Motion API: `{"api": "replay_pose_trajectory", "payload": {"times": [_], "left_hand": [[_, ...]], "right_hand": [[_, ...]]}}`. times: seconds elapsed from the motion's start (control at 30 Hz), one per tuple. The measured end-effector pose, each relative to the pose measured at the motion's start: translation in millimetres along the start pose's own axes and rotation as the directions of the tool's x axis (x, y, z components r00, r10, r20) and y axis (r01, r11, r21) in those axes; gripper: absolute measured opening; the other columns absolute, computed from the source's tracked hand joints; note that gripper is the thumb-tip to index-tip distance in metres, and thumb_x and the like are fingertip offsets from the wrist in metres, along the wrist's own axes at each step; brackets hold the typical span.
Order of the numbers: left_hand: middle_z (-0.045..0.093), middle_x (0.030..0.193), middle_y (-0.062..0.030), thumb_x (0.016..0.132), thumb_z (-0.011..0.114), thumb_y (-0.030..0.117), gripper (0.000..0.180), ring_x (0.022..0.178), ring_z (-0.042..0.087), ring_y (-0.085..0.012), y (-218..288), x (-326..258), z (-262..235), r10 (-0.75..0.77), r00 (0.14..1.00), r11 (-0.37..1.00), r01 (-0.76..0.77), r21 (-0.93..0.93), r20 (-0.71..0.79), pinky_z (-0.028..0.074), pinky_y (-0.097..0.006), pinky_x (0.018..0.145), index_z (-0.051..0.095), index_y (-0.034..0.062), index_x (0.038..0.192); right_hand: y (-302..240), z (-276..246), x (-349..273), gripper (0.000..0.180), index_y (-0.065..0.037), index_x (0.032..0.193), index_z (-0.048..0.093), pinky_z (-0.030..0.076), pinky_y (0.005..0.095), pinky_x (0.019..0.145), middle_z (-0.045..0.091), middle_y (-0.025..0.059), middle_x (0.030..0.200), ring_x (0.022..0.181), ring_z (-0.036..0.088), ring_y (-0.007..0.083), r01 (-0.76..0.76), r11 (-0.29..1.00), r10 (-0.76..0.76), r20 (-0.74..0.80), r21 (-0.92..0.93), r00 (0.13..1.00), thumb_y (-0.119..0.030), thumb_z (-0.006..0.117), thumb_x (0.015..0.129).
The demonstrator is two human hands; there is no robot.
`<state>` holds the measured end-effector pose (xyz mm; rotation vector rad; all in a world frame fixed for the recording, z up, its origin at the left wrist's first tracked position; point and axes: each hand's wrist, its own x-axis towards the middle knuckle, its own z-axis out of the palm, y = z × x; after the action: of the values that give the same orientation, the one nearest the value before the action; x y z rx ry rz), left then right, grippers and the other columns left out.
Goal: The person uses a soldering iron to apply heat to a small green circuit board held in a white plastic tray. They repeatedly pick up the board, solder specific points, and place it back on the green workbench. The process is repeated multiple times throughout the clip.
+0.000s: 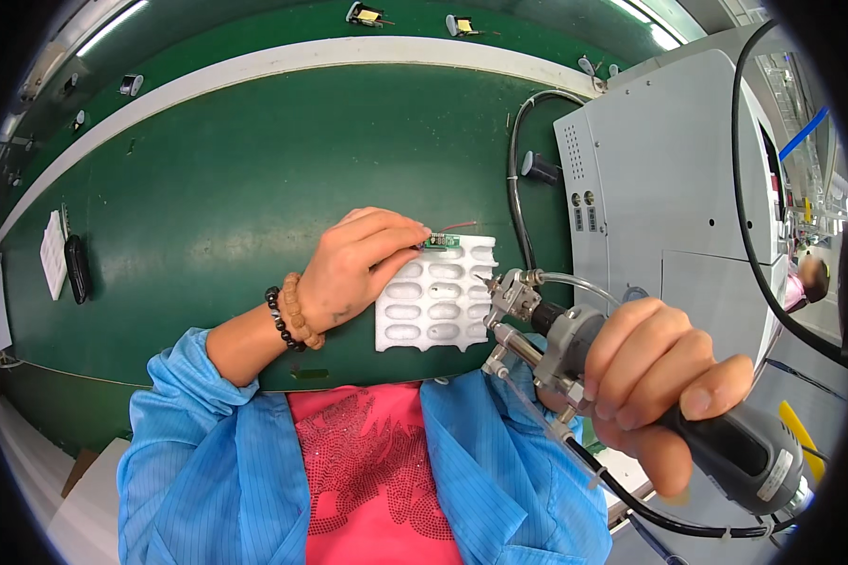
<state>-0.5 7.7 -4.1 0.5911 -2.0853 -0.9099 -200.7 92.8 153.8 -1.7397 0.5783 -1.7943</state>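
My left hand (366, 259) pinches the end of a small green circuit board (443, 242) between thumb and fingers, at the far edge of a white moulded tray (383, 331). A thin red wire (460, 225) runs out beside the board. The tray has rows of oval hollows. On the right, my right hand (655, 381) is wrapped round a grey and black dispensing gun (570, 341) with a metal nozzle head. Its thin tip points left, over the tray's right edge and apart from the board. The fingertips of my left hand hide part of the board.
A large grey machine cabinet (674, 169) stands at the right, with a black hose (513, 179) in front. Clear tubing and a black cable trail from the gun. A small dark cylinder (540, 168) lies beside the cabinet. Far left are a black object (77, 269) and a white pad (54, 254). Small parts sit beyond the white rail (283, 71).
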Motion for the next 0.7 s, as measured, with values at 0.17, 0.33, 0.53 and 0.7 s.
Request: {"api": "replay_pose_trajectory", "payload": {"times": [0.17, 0.33, 0.53, 0.7], "left_hand": [[0.069, 0.099, -0.0123, 0.076, 0.075, -0.001, 0.024, 0.09, 0.066, -0.0285, 5, -4, 2, -0.012, 1.0, 0.999, 0.012, -0.049, -0.007, 0.054, -0.037, 0.078, 0.07, 0.0004, 0.1], [0.069, 0.098, -0.0126, 0.074, 0.076, -0.001, 0.027, 0.088, 0.066, -0.029, 5, -9, 10, -0.018, 1.0, 0.996, 0.02, -0.082, 0.019, 0.054, -0.038, 0.077, 0.069, -0.0005, 0.101], [0.069, 0.093, -0.0133, 0.072, 0.078, 0.0, 0.034, 0.087, 0.066, -0.0296, -1, -13, 12, -0.097, 0.995, 0.993, 0.097, -0.07, 0.006, 0.053, -0.038, 0.077, 0.067, -0.0013, 0.105], [0.068, 0.091, -0.0132, 0.072, 0.078, 0.001, 0.033, 0.087, 0.066, -0.0298, -3, -16, 9, -0.077, 0.997, 0.987, 0.075, -0.14, -0.011, 0.053, -0.037, 0.078, 0.067, -0.0008, 0.103]], "right_hand": [[-1, 1, 1, 0.047, -0.008, 0.104, 0.047, 0.05, 0.02, 0.048, 0.056, 0.0001, 0.068, 0.053, 0.056, 0.0086, -0.005, 1.0, 0.005, 0.012, -0.013, 1.0, -0.043, 0.074, 0.086], [1, 3, 5, 0.046, -0.008, 0.105, 0.048, 0.048, 0.0194, 0.047, 0.056, -0.0003, 0.067, 0.053, 0.056, 0.0084, -0.031, 0.999, 0.031, 0.022, -0.036, 0.999, -0.043, 0.074, 0.087], [20, 17, 15, 0.048, -0.008, 0.106, 0.048, 0.048, 0.0199, 0.047, 0.056, -0.0005, 0.067, 0.053, 0.056, 0.0085, -0.073, 0.997, 0.073, 0.036, -0.006, 0.997, -0.044, 0.073, 0.087], [36, 32, 20, 0.05, -0.009, 0.108, 0.047, 0.048, 0.0202, 0.046, 0.056, -0.0006, 0.069, 0.053, 0.056, 0.0086, -0.15, 0.987, 0.154, 0.058, -0.054, 0.986, -0.048, 0.07, 0.087]]}}
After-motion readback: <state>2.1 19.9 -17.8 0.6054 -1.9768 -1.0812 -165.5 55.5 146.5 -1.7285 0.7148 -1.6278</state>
